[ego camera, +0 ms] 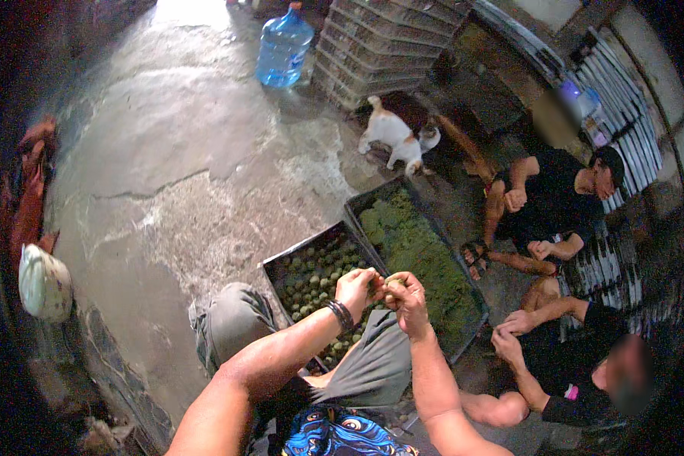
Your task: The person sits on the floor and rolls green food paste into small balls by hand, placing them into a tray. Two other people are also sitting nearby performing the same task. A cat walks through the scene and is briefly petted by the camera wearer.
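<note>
My left hand (355,294), with dark bracelets at the wrist, has its fingers curled together over the tray of balls. Pinched in the fingers of my right hand (409,305) is a small greenish lump (398,283). The fingertips of both hands meet or nearly meet; whether the left also grips something is hidden. Below them, a dark shallow tray (302,244) contains many small round greenish balls (314,281), apart or touching. Alongside it, to the right, another dark tray (471,337) holds a loose green crumbly mass (427,256), with paler clumps at its far end.
Two people (570,194) (570,365) sit at the right, hands near the trays. A white and orange cat (390,132) stands beyond them. Farther off are a blue water jug (285,48) and stacked trays (376,48). A pale container (44,283) stands on the cracked concrete floor (165,142).
</note>
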Action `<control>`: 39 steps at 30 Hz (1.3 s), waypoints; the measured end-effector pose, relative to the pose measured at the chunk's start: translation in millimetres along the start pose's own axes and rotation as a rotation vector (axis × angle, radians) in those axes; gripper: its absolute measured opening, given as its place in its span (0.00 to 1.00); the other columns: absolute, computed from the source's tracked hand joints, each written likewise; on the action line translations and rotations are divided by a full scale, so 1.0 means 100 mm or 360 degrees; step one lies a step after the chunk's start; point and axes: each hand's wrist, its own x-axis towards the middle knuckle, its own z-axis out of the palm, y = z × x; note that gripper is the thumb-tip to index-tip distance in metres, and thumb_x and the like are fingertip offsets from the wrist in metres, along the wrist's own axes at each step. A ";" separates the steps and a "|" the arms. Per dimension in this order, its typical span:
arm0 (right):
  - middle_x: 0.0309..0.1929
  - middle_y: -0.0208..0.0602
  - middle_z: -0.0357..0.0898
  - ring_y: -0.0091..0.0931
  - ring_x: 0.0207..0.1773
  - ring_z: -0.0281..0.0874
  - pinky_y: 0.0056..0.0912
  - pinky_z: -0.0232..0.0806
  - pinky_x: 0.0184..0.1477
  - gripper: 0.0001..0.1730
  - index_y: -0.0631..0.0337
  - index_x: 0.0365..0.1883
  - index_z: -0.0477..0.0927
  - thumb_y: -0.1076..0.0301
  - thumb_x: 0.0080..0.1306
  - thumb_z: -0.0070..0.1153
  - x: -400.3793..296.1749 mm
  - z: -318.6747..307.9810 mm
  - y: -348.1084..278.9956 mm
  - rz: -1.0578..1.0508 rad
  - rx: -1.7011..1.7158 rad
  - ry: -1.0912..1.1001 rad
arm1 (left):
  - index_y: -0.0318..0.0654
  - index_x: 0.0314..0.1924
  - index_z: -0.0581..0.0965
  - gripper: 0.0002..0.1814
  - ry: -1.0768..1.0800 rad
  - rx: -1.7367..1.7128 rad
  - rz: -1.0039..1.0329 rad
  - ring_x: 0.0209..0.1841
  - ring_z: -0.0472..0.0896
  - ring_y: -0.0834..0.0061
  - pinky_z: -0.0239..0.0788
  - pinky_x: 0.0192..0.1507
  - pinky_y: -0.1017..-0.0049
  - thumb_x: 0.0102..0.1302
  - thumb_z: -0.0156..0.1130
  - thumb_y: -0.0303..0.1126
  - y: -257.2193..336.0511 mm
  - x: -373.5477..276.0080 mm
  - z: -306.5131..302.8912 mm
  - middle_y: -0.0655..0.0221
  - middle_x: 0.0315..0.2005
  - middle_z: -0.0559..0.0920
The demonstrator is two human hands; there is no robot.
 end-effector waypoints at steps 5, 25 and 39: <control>0.25 0.31 0.76 0.15 0.16 0.63 0.16 0.55 0.15 0.07 0.54 0.30 0.68 0.72 0.57 0.54 0.06 0.18 0.13 0.0050 0.0221 0.0415 | 0.36 0.35 0.74 0.06 0.0047 0.0050 0.0031 0.30 0.77 0.73 0.72 0.33 0.72 0.60 0.55 0.30 -0.04 0.05 -0.02 0.66 0.28 0.78; 0.11 0.21 0.62 0.15 0.09 0.53 0.18 0.43 0.10 0.26 0.48 0.15 0.63 0.40 0.54 0.59 0.38 -0.34 -0.18 0.0043 0.0573 0.0875 | 0.38 0.30 0.71 0.08 -0.0249 -0.0169 0.0039 0.39 0.76 0.61 0.70 0.44 0.64 0.62 0.50 0.34 0.22 0.11 -0.08 0.65 0.30 0.75; 0.28 0.29 0.77 0.22 0.24 0.75 0.19 0.59 0.15 0.08 0.54 0.37 0.72 0.63 0.60 0.50 0.39 -0.71 -1.13 -0.0169 0.0957 0.0525 | 0.40 0.23 0.68 0.08 0.0119 0.0088 0.0042 0.29 0.73 0.67 0.71 0.37 0.66 0.59 0.49 0.32 0.04 0.11 -0.65 0.66 0.21 0.72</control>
